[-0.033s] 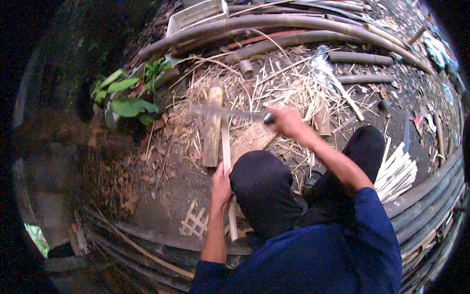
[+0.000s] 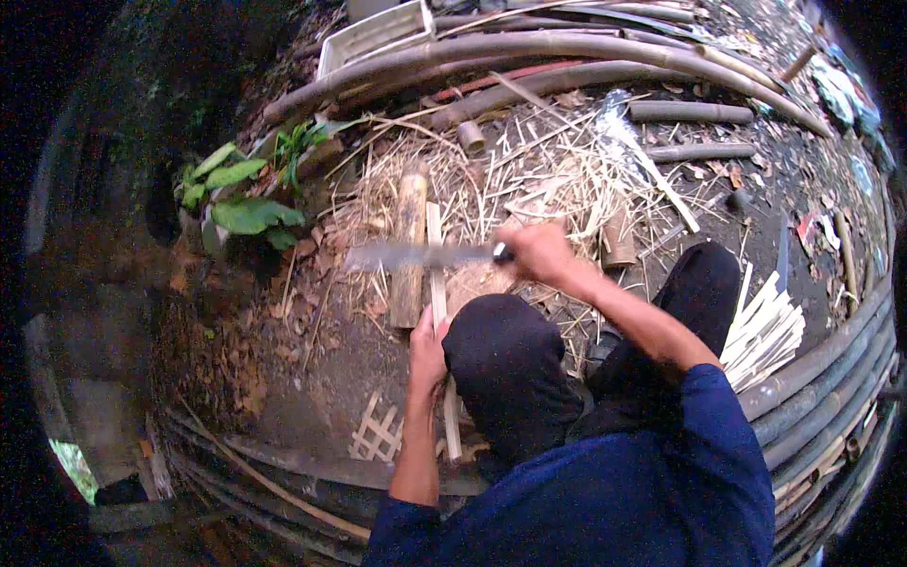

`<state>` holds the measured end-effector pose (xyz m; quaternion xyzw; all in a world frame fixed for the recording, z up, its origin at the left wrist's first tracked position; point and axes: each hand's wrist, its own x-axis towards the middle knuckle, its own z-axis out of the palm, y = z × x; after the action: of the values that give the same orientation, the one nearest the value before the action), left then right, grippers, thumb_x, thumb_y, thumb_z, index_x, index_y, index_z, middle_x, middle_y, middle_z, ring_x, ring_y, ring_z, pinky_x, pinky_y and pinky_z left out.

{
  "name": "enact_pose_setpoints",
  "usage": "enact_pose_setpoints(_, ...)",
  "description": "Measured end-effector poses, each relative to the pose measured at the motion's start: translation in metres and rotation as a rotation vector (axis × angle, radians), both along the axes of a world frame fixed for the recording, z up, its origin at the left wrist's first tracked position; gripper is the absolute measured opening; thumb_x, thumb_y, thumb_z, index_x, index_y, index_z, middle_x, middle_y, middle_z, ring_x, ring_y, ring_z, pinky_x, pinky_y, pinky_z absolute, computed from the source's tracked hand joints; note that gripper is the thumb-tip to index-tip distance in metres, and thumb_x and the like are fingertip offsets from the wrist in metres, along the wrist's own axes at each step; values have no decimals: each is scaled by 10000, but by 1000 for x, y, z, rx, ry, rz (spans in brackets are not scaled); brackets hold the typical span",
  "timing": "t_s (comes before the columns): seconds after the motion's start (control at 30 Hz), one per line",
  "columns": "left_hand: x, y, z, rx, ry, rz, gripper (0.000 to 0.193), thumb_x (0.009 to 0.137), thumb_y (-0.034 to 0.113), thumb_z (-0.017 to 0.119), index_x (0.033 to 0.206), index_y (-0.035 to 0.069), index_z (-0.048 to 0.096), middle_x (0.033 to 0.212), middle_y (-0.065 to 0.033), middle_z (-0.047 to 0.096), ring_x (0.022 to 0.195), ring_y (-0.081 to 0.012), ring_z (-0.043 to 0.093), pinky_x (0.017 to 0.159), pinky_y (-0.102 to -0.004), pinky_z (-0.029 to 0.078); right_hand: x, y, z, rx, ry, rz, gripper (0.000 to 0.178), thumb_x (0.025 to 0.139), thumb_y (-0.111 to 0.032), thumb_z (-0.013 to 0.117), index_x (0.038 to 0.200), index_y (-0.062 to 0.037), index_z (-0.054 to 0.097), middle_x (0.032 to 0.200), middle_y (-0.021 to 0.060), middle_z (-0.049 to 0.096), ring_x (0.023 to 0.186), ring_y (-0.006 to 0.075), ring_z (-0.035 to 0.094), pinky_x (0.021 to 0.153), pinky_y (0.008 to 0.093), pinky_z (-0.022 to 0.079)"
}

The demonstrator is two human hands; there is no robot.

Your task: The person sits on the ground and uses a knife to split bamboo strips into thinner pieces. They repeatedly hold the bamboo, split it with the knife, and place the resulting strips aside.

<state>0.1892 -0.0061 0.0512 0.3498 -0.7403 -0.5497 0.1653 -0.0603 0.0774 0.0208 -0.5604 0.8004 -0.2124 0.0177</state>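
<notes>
My left hand (image 2: pixel 430 357) is closed around a long pale bamboo strip (image 2: pixel 436 274) beside my left knee. The strip points away from me, its lower end showing below the hand. My right hand (image 2: pixel 540 255) grips the dark handle of a long-bladed knife (image 2: pixel 420 256). The blade, blurred by motion, lies crosswise over the strip; whether it touches or cuts into it I cannot tell. Under the blade's left part lies a short wooden log (image 2: pixel 409 274) on the ground. A flat wooden piece (image 2: pixel 477 283) sits just beyond my knee.
Thin bamboo shavings (image 2: pixel 557 175) litter the ground ahead. A bundle of pale strips (image 2: pixel 763 331) lies by my right knee, near stacked bamboo poles (image 2: pixel 812 397). A small woven lattice (image 2: pixel 378 430) is at lower left. Leafy plants (image 2: pixel 250 213) and a white crate (image 2: pixel 376 38) stand farther off.
My right hand and the knife have moved toward me and slightly left, so the blade crosses the strip lower down. My left hand has barely moved.
</notes>
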Motion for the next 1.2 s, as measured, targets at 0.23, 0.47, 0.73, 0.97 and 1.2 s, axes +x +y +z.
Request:
enact_pose_setpoints(0.23,-20,24,46,302,14,73,366,951,101,488,1312,38,482,874,-7,573,679,-55,515,581,-203,436,-88,6,-10,33,40,-25,249,682,-239,699,908,-185,611,691,59,649,675,273,660,590,413,508)
enact_pose_setpoints(0.47,28,-21,-11,314,108,223,159,993,188,452,1021,49,525,652,43,405,534,-51,420,472,-213,372,-156,54,-19,-136,-256,-552,386,765,-374,629,967,-46,660,868,216,672,836,353,661,736,455,504)
enact_pose_setpoints(0.73,-110,-86,-48,-29,521,344,350,967,85,471,1263,-17,314,1016,-149,608,942,-213,613,843,-328,507,-33,69,-59,-131,-579,-460,369,794,-358,637,960,-30,614,802,233,658,766,374,658,701,459,507)
enact_pose_setpoints(0.97,-112,-96,-63,63,773,626,256,971,194,500,1133,6,435,1011,-140,599,971,-220,583,921,-344,453,27,73,-91,-55,-701,-364,387,858,-368,631,1067,-59,530,810,230,644,751,457,620,640,515,484)
enact_pose_setpoints(1.2,-108,-72,-7,-53,849,855,308,996,328,463,826,76,415,695,-12,387,682,-127,397,673,-296,372,75,10,-41,-47,-942,-134,418,936,-421,510,1099,-39,555,812,262,629,789,413,629,694,479,472)
